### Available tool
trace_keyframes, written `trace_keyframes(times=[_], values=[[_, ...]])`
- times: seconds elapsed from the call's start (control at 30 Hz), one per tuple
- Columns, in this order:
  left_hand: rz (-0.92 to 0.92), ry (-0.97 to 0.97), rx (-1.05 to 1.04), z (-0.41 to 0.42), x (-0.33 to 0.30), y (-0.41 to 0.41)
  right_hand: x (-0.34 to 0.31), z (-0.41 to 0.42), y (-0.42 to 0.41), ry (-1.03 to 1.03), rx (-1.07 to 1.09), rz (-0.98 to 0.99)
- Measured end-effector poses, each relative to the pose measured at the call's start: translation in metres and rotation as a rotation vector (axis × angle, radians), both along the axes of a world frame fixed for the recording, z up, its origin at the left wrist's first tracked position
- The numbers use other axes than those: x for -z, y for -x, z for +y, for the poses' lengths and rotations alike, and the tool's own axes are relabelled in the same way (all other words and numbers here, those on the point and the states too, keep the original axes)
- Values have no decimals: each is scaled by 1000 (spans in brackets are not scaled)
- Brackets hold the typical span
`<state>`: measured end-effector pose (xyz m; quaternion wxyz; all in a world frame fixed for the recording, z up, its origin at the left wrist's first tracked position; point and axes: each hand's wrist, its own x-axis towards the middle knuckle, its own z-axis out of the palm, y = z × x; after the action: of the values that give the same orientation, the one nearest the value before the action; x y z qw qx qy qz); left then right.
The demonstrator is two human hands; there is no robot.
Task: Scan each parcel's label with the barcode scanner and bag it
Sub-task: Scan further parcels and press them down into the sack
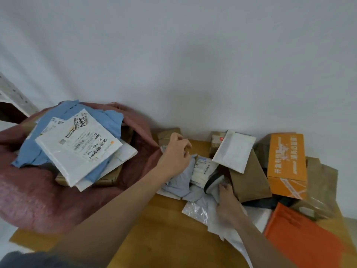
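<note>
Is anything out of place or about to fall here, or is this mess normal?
Mostly an ordinary sorting pile. What stands out is the red bag on the left, heaped above its rim: the white mailer on top lies tilted and juts out over the parcels beneath it. The orange box leans on other parcels, not flat.

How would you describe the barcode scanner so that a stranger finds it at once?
Start at the wooden table, then the parcel pile on its right. The scanner lies by the right hand, pointing at a white label. It is the only dark, rounded thing among flat packets.
</note>
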<state>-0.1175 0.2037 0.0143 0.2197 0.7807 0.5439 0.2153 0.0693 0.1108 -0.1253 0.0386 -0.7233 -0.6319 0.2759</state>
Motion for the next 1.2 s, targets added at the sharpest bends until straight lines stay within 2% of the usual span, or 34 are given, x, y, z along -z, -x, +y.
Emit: trace_keyframes(times=[0.17,0.27,0.37,0.6,0.67,0.77,0.87,0.93,1.0,1.07,1.2], values=[[18,-22,-23,8,-11,3,-11,22,0,150,122,-57],[7,-44,-36,11,-20,10,-24,39,7,179,101,-170],[-16,-73,-39,14,-31,22,-41,54,23,120,93,-208],[-75,-191,-29,22,-56,66,-82,78,77,-53,30,-121],[-70,-254,0,25,-64,84,-92,87,97,-141,69,-68],[-70,-343,25,30,-79,122,-108,102,139,-340,146,201],[65,-475,-32,36,-89,172,-132,111,190,-518,203,436],[239,-376,-52,35,-91,205,-144,113,216,-537,235,526],[406,-162,-30,35,-83,231,-144,113,233,-459,278,556],[521,-12,12,34,-70,250,-136,116,239,-454,283,423],[592,94,58,29,-50,270,-136,122,247,-486,202,317]])
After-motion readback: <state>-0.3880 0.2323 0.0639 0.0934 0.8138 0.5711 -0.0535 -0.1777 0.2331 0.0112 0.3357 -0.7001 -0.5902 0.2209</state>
